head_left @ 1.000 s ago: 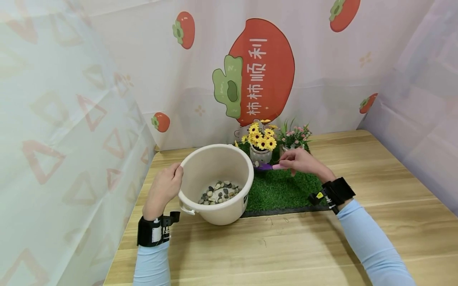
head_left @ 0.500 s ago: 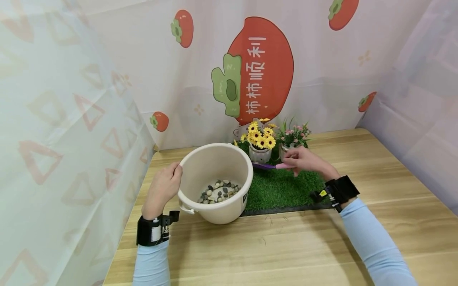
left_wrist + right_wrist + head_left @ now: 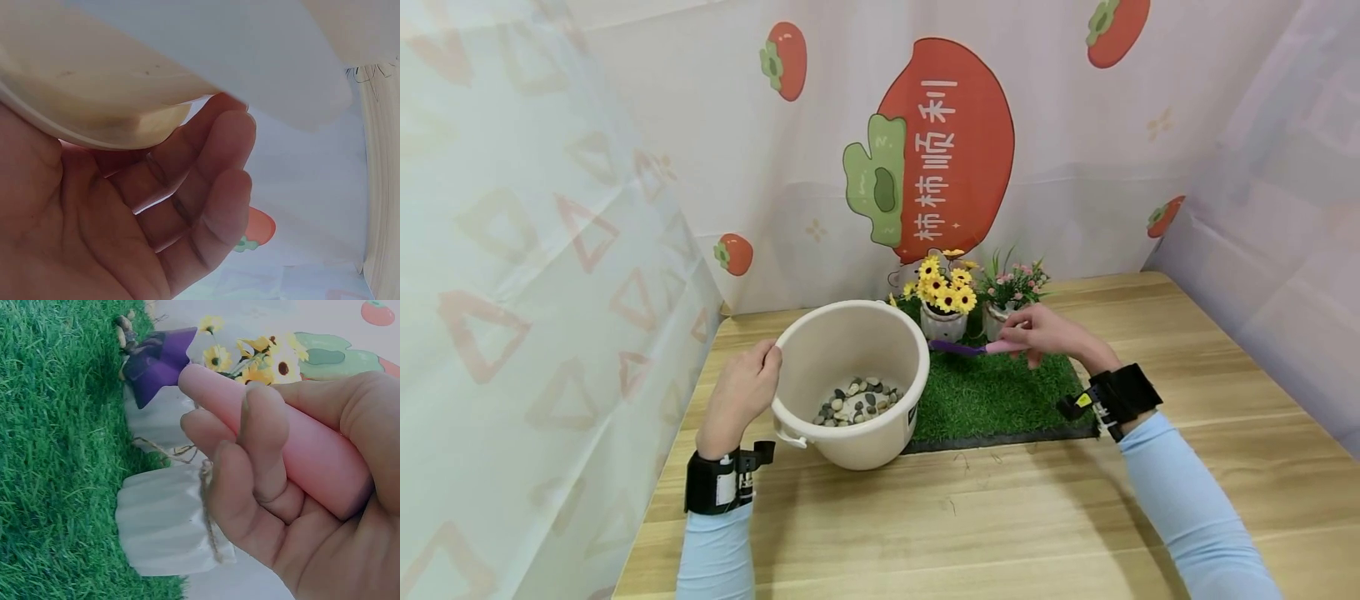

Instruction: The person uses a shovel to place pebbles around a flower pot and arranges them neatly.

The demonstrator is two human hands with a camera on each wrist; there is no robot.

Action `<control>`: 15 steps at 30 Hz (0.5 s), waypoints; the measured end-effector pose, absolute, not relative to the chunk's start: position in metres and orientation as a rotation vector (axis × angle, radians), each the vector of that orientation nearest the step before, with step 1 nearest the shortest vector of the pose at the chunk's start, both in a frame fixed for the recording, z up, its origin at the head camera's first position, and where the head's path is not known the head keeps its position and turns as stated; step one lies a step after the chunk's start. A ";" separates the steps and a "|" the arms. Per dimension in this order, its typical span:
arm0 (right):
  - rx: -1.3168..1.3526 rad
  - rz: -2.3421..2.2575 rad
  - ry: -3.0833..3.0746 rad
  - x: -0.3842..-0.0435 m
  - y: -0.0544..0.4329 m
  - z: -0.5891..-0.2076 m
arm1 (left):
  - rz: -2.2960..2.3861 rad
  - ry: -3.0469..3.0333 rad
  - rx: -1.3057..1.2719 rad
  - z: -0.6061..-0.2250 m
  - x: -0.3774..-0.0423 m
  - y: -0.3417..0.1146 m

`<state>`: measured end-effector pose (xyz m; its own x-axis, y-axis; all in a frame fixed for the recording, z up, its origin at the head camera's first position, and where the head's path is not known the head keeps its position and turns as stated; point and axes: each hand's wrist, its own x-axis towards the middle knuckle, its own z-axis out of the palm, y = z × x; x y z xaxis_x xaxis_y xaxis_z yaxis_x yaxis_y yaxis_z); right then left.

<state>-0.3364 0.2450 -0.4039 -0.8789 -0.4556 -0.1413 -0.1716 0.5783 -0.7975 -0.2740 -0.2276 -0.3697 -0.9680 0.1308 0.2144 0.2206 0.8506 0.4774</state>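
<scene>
My left hand (image 3: 741, 396) grips the rim of a beige bucket (image 3: 861, 450), which tilts toward me on the table. Grey and pale pebbles (image 3: 831, 412) lie on its bottom. In the left wrist view, curled fingers (image 3: 219, 200) lie under the rim. My right hand (image 3: 1047, 332) holds a small trowel (image 3: 278, 437) by its pink handle. The purple blade (image 3: 955, 347) points left, low over green artificial turf (image 3: 992, 400), in front of a white pot of yellow flowers (image 3: 943, 323). A few pebbles (image 3: 126, 331) show at the blade's tip in the right wrist view.
A second white pot (image 3: 992, 320) with pink flowers stands behind my right hand, on the turf. The wooden table (image 3: 970, 525) extends in front and to the right. A patterned curtain (image 3: 1075, 167) hangs behind and along both sides.
My right hand has shifted a little to the right, drawing the trowel with it, and its blade looks flatter. The left hand and the bucket have barely moved.
</scene>
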 end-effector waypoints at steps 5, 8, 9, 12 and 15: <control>-0.471 -1.197 2.474 -0.336 0.248 -0.399 | -0.758 -2.874 -0.261 -0.369 -0.274 -0.227; -0.460 -1.193 2.454 -0.335 0.249 -0.397 | -0.757 -2.885 -0.256 -0.369 -0.274 -0.227; -0.449 -1.195 2.448 -0.335 0.249 -0.396 | -0.757 -2.885 -0.256 -0.369 -0.274 -0.226; -0.465 -1.194 2.451 -0.335 0.249 -0.393 | -0.762 -2.874 -0.257 -0.368 -0.273 -0.226; -0.459 -1.201 2.466 -0.334 0.250 -0.393 | -0.760 -2.872 -0.260 -0.368 -0.274 -0.227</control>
<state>-0.3342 0.2501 -0.3932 -0.8831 -0.4353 -0.1750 -0.1307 0.5865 -0.7994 -0.2735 -0.2268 -0.3683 -0.9723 0.1261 0.1969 0.2070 0.8558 0.4741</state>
